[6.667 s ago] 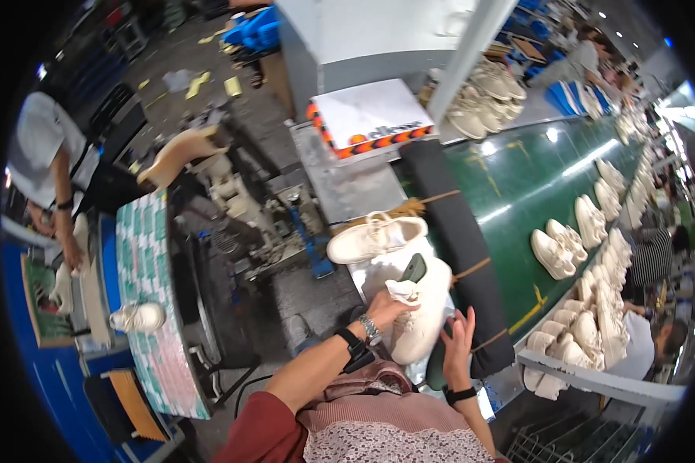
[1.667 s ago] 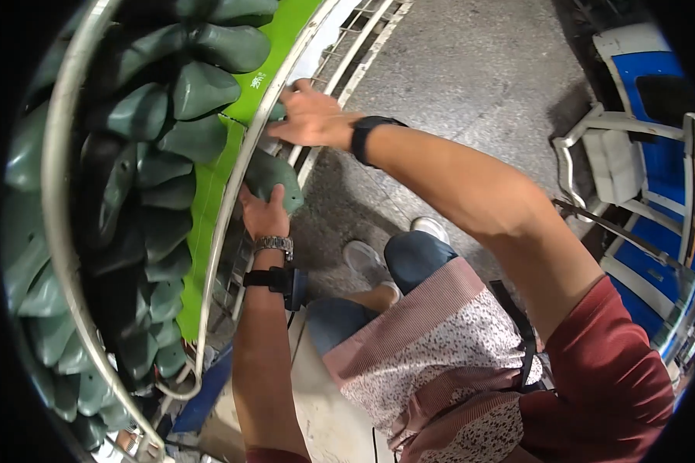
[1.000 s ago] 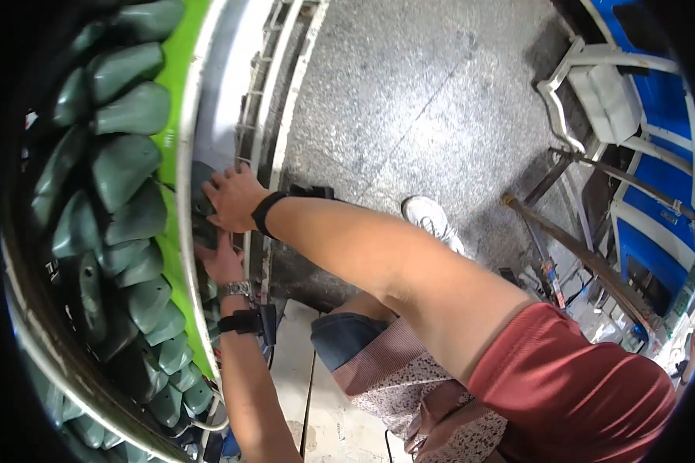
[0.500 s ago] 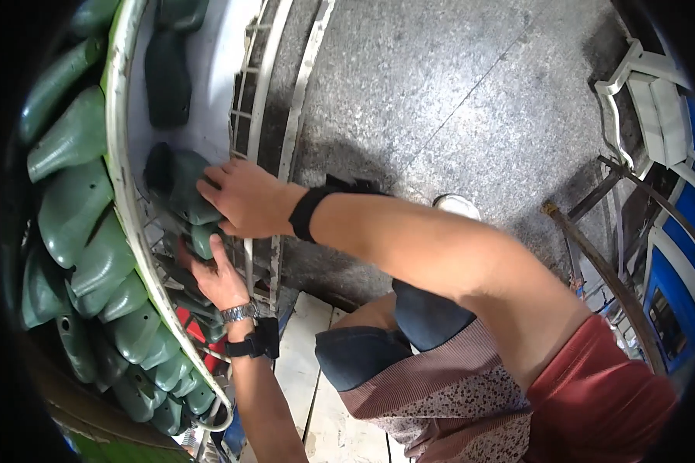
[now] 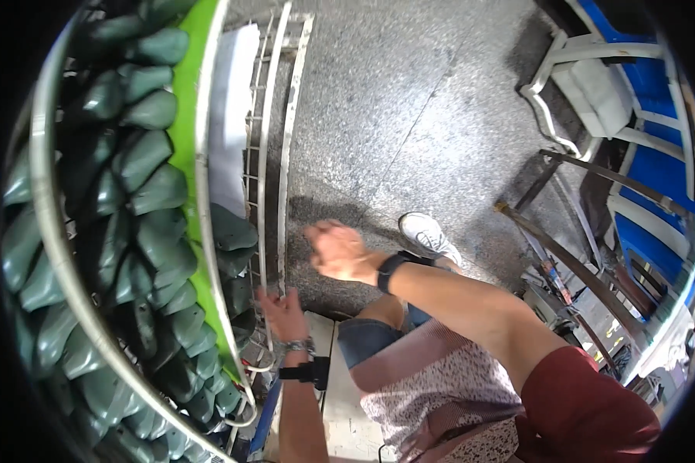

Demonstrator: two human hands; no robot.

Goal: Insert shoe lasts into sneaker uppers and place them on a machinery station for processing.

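My left hand is beside the white rack rail, thumb and fingers apart, with nothing visible in it. My right hand hovers over the grey floor, fingers loosely bent and a little blurred, and I see nothing in it. Dark green moulded shoe lasts fill the rack on my left in tight rows; one group of shoe lasts lies inside the nearer rail. Just left of my left hand, a darker shoe last rests on the lower shelf, with others below it partly hidden.
A bright green strip edges the rack, beside its white metal rail. A pale sheet covers part of the lower shelf. At right stand a blue-and-white metal frame and a wooden bar. My white shoe is on the floor.
Both hands have come away from the shoe lasts on the lower shelf and moved to the right. My view has shifted, showing more of the upper rack and my shoe.
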